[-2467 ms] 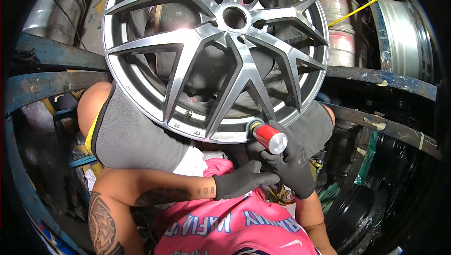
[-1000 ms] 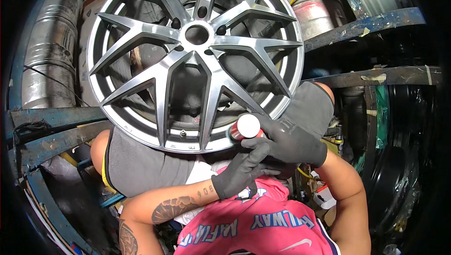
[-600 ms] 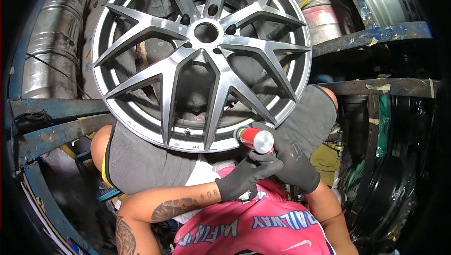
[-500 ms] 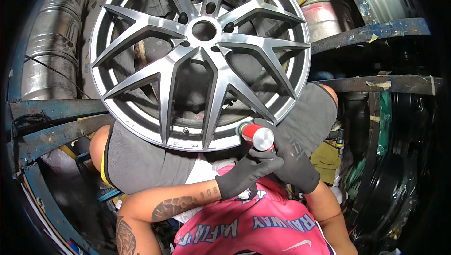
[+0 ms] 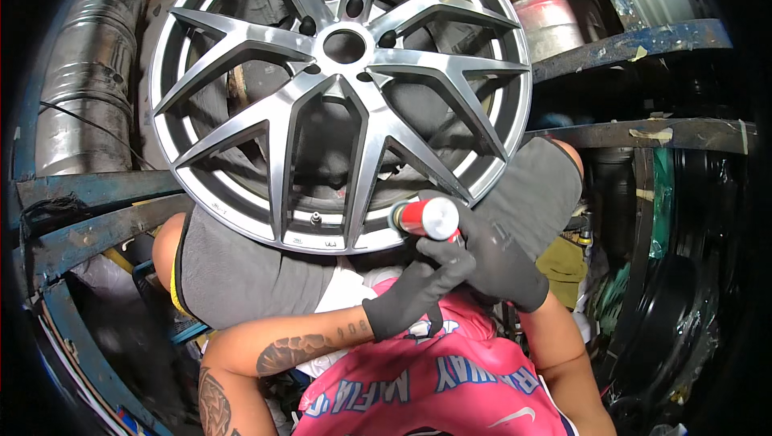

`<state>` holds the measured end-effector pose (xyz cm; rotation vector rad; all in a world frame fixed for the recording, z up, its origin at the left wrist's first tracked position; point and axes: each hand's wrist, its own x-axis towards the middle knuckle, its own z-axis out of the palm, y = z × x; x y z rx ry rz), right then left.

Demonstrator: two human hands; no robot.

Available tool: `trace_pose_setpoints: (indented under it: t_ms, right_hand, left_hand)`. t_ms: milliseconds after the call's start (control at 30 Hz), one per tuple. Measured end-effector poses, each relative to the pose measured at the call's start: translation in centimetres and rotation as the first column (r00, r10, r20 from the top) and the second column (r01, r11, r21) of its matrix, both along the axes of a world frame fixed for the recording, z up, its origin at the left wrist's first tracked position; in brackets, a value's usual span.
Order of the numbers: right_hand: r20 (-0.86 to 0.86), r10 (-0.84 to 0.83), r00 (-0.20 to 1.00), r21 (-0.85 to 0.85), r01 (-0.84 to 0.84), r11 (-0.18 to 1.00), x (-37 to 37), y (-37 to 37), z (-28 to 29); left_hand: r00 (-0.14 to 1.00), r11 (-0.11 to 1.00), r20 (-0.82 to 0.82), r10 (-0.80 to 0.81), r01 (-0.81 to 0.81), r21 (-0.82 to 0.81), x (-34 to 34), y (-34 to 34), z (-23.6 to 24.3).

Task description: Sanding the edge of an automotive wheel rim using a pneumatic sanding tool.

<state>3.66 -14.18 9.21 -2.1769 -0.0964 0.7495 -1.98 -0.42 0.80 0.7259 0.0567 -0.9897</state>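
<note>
The fingers (image 5: 438, 263) of the left hand (image 5: 414, 295) were curled against the base of a red tube with a white cap (image 5: 426, 217), while the right hand (image 5: 494, 263) wrapped closed around it from below. A second earlier the cap had faced the camera; now the tube lay sideways, its end at the lower rim of the grey alloy wheel (image 5: 342, 94) propped on the person's knees, ready for working the rim.

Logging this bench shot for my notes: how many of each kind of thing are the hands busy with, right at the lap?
Alloy wheel, grey, resting on the lap: 1
Red spray can with a white end: 1
Dark work gloves, on the left hand and the right hand, both at the can: 2
Total: 4
</note>
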Motion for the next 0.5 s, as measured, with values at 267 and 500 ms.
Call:
trace_pose_setpoints:
  t_ms: [267,500]
  right_hand:
    - [-0.008,0.191,0.981,-0.120,-0.191,0.974,1.3,0.6,0.9]
    - [0.071,0.131,0.989,-0.080,-0.125,0.989,-1.6,-0.1,-0.3]
  left_hand:
    - [0.859,0.986,0.506,0.083,-0.145,0.085,-0.9,-0.2,-0.7]
    - [0.984,0.944,-0.077,0.159,-0.174,-0.279,-1.4,-0.4,0.2]
